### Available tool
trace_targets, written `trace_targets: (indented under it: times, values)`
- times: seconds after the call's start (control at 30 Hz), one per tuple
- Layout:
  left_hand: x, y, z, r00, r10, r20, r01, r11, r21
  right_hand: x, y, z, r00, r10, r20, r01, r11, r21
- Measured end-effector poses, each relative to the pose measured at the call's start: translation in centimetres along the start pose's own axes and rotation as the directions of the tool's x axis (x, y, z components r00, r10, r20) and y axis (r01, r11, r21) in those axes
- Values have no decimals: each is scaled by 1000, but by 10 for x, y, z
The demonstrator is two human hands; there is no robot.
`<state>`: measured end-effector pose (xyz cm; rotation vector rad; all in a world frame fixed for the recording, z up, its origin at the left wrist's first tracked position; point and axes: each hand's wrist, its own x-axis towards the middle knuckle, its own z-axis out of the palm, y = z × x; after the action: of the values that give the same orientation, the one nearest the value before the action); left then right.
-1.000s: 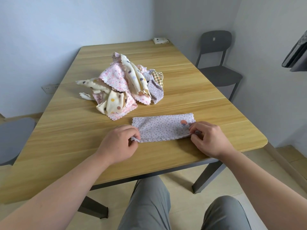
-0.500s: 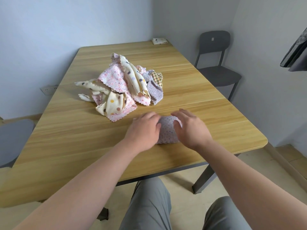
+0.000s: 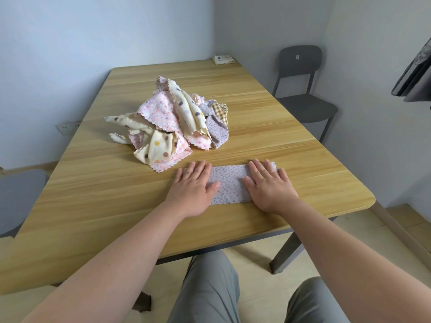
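Note:
A lilac floral cloth (image 3: 231,185), folded into a strip, lies flat on the wooden table (image 3: 93,194) near its front edge. My left hand (image 3: 193,190) presses flat on the cloth's left end, fingers straight. My right hand (image 3: 270,187) presses flat on its right end, fingers spread. Only the middle of the strip and its far right corner show between and past the hands.
A heap of crumpled patterned cloths (image 3: 172,122) sits mid-table, just behind my left hand. A small folded cloth (image 3: 223,59) lies at the far edge. A grey chair (image 3: 303,89) stands at the right, another grey seat (image 3: 18,197) at the left.
From pinching the strip's near corners, my hands went together over the cloth's middle, then slid apart to its ends and now lie flat on it.

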<state>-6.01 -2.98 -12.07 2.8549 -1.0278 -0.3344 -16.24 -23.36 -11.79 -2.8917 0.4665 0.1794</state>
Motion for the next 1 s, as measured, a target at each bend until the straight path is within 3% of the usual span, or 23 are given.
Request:
trace_targets:
  times: [0.23, 0.33, 0.47, 0.53, 0.67, 0.83, 1.0]
  values:
    - [-5, 7, -12, 997, -50, 58, 46, 997, 61, -2, 23, -14, 995, 91, 50, -92, 996, 12]
    - [-3, 31, -15, 999, 42, 8, -43, 997, 64, -3, 24, -20, 977, 210, -25, -208, 977, 52]
    - [4, 55, -3, 991, 132, 10, -133, 990, 53, -7, 19, -27, 927, 362, -103, -366, 930, -23]
    - [7, 59, 3, 992, 123, 19, -124, 989, 85, -7, 18, -27, 935, 318, -154, -323, 946, -9]
    - [7, 60, 6, 993, 118, 16, -119, 988, 99, -4, 15, -31, 935, 288, -208, -252, 950, 184]
    - [6, 62, 2, 993, 121, 8, -122, 991, 50, -5, 5, -53, 930, 317, -188, -156, 800, 579]
    - [10, 73, 4, 995, 103, 8, -103, 994, 42, -14, -18, -77, 908, 184, -376, 75, 812, 579]
